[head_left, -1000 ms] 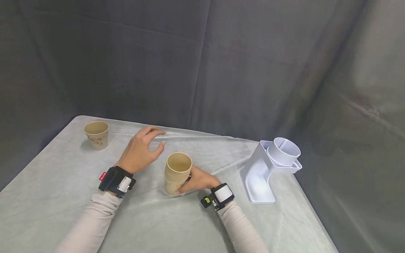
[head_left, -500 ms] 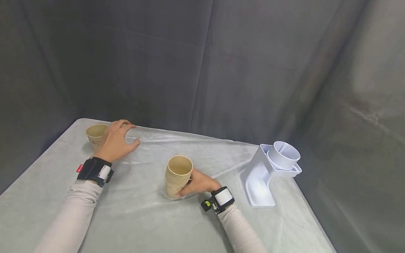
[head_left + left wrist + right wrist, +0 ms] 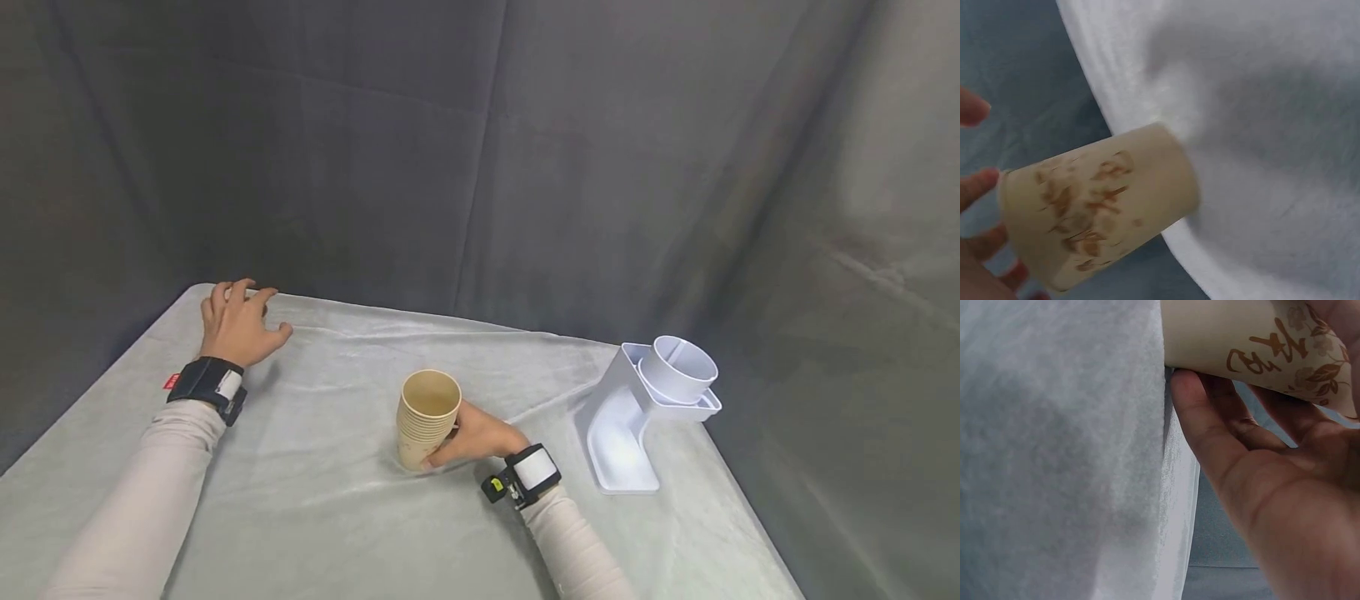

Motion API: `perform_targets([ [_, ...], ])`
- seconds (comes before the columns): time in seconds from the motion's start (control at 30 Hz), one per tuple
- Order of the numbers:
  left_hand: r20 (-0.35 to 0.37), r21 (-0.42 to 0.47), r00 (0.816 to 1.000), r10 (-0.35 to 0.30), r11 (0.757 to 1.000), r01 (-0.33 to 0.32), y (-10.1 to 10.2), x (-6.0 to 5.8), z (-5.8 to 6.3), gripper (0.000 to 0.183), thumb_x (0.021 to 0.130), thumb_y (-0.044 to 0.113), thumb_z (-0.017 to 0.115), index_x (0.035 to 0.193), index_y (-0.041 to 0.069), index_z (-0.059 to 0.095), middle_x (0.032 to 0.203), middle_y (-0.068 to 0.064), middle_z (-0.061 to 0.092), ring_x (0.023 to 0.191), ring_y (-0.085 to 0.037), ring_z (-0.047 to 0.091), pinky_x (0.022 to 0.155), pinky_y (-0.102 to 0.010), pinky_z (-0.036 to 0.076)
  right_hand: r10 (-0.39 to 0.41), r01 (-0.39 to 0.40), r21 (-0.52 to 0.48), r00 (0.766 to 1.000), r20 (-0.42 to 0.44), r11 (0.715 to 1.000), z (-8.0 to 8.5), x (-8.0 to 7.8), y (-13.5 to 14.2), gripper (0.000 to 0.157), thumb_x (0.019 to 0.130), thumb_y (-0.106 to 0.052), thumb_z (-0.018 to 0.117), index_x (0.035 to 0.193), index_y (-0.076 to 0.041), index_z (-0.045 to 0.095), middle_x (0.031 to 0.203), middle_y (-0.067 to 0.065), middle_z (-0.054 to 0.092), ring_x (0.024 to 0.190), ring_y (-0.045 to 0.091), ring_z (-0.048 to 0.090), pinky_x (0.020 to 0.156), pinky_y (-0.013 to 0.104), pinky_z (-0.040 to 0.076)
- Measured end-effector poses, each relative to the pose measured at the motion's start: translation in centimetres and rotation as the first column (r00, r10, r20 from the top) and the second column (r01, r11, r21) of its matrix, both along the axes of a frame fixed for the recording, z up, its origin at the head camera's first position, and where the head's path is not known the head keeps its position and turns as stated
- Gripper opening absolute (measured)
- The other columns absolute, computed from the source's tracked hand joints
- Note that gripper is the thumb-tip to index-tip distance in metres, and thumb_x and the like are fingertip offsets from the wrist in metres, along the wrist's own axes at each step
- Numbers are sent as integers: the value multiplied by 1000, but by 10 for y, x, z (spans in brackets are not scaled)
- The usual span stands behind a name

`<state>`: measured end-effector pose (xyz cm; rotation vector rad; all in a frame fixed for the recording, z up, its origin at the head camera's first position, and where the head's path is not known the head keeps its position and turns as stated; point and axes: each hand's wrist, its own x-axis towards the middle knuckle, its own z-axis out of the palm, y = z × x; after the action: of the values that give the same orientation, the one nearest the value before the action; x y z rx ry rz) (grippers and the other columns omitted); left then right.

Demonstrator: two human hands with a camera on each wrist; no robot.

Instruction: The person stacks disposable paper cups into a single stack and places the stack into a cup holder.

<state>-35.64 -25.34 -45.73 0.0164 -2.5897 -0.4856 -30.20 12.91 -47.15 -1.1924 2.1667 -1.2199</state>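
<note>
My left hand (image 3: 238, 332) is at the far left of the table, its fingers and thumb spread apart. It hides a beige paper cup from the head view. In the left wrist view that paper cup (image 3: 1104, 206), with a brown floral print, stands by the fingers (image 3: 979, 187). Some fingertips are right at its rim; whether they touch it I cannot tell. Near the table's middle my right hand (image 3: 480, 435) holds the lower part of an upright stack of paper cups (image 3: 418, 429), its thumb and fingers curled about the lowest cup.
On the right of the pale cloth-covered table (image 3: 337, 517) stands a white plastic stand (image 3: 626, 442) with a round white ring (image 3: 678, 371) on top. Grey curtains (image 3: 390, 167) enclose the back and sides.
My left hand has moved left, from beside the stack to the single cup at the far left, and its fingers have spread. The right hand stays on the stack.
</note>
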Motion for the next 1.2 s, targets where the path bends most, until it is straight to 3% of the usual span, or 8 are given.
perform_targets([
  [0.17, 70, 13, 996, 58, 998, -59, -5, -3, -14, 61, 79, 29, 56, 133, 4, 41, 132, -33, 26, 123, -57, 14, 92, -72, 17, 15, -15, 0, 1000, -2, 1000, 1, 0, 0, 68, 62, -10, 81, 122, -15, 49, 116, -1, 60, 108, 13, 54, 95, 34, 41],
  [0.37, 4, 40, 997, 79, 996, -79, -9, -4, -19, 46, 83, 19, 48, 128, 7, 47, 130, -30, 32, 120, -54, 23, 89, -70, 30, 9, -9, -8, 1000, -6, 1000, 2, -1, -2, 68, 61, -8, 81, 121, -14, 49, 114, 0, 60, 106, 13, 55, 93, 34, 43],
  [0.53, -23, 37, 997, 78, 996, -77, -10, 0, -19, 44, 84, 16, 47, 127, 6, 47, 128, -30, 33, 118, -56, 24, 89, -70, 30, 17, -17, -13, 1000, 2, 1000, 0, -2, -4, 67, 62, -8, 81, 120, -13, 49, 114, 0, 61, 105, 14, 55, 92, 33, 44],
  [0.83, 3, 43, 997, 76, 996, -76, -10, 0, -18, 43, 85, 16, 46, 127, 7, 46, 130, -31, 30, 119, -56, 22, 91, -70, 29, 9, -9, -4, 1000, -4, 1000, 1, -3, -4, 68, 61, -9, 81, 121, -15, 49, 115, -1, 60, 107, 13, 55, 95, 34, 41],
  [1.07, 25, 91, 996, 83, 992, -85, -10, 3, -14, 44, 85, 14, 51, 129, 6, 46, 131, -32, 29, 121, -56, 21, 91, -70, 29, 2, -2, -1, 1000, -2, 1000, 1, -2, -5, 68, 61, -10, 81, 121, -15, 49, 115, -2, 60, 107, 12, 54, 95, 33, 41],
  [1.2, -4, 109, 997, 77, 991, -77, -11, 9, -9, 42, 84, 12, 55, 124, 3, 51, 126, -33, 33, 118, -55, 24, 89, -70, 28, -1, 1, 3, 1000, 3, 1000, 1, -2, -7, 68, 61, -10, 81, 121, -16, 49, 114, -2, 61, 107, 12, 54, 94, 33, 42],
])
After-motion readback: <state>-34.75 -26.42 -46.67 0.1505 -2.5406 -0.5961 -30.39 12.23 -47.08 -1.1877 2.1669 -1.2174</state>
